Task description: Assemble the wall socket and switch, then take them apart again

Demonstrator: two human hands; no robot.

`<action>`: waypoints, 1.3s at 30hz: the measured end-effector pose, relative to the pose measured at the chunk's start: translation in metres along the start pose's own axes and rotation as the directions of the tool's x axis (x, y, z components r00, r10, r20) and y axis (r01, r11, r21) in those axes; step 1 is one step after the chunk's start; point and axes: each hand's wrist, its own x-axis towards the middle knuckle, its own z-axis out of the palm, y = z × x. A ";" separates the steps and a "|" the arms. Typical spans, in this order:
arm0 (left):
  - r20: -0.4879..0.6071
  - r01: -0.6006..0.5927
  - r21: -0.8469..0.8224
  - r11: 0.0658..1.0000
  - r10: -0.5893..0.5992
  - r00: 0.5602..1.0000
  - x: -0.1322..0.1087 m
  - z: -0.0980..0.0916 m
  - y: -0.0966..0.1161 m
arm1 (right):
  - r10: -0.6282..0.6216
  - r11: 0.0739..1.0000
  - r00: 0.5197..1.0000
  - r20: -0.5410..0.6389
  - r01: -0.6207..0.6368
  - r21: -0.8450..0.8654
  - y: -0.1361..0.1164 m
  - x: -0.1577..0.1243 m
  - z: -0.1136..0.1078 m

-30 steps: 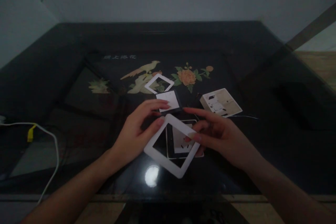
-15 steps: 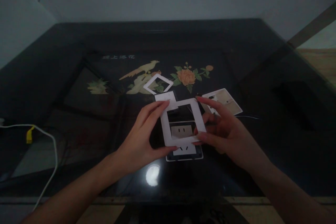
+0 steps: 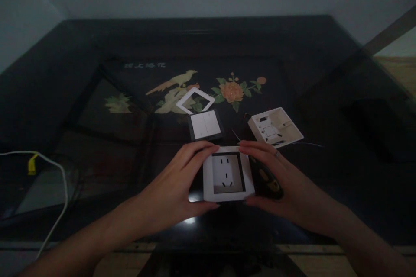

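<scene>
A white square socket frame [image 3: 208, 181] lies over the wall socket [image 3: 226, 173], whose slotted face shows through the opening with a dark gap along its right side. My left hand [image 3: 177, 177] grips the frame's left side, fingers at the far edge and thumb at the near edge. On the right side my right hand [image 3: 276, 173] holds it the same way. A screwdriver [image 3: 268, 177] with a black and yellow handle lies beneath my right hand. Just beyond the frame rests a white two-rocker switch [image 3: 205, 124] with a dark surround.
A second white frame [image 3: 195, 91] lies behind the switch. To the right stands an open white mounting box [image 3: 276, 126] with a thin wire beside it. A white cable [image 3: 63, 177] with a yellow tag [image 3: 31, 164] runs along the left of the glossy black table [image 3: 97, 207].
Both hands have lowered the white frame from above the socket down onto it, towards me. The switch, mounting box and screwdriver show more fully now.
</scene>
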 end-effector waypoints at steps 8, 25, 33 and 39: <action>0.078 0.057 0.009 0.998 -0.058 0.995 -0.006 0.012 -0.007 | 0.042 0.997 0.997 0.065 -0.039 -0.059 0.003 -0.002 0.008; 0.092 0.043 0.046 0.998 -0.047 0.995 -0.004 0.010 -0.002 | 0.056 0.998 0.994 0.097 -0.056 0.001 0.003 0.001 0.009; 0.106 0.015 0.095 0.995 -0.026 0.994 -0.003 0.008 0.001 | 0.005 0.999 0.998 0.069 -0.001 -0.048 0.001 0.001 0.009; 0.121 0.010 0.113 0.994 -0.024 0.992 -0.003 0.007 0.001 | -0.001 0.998 0.997 0.073 0.005 -0.056 0.003 0.002 0.012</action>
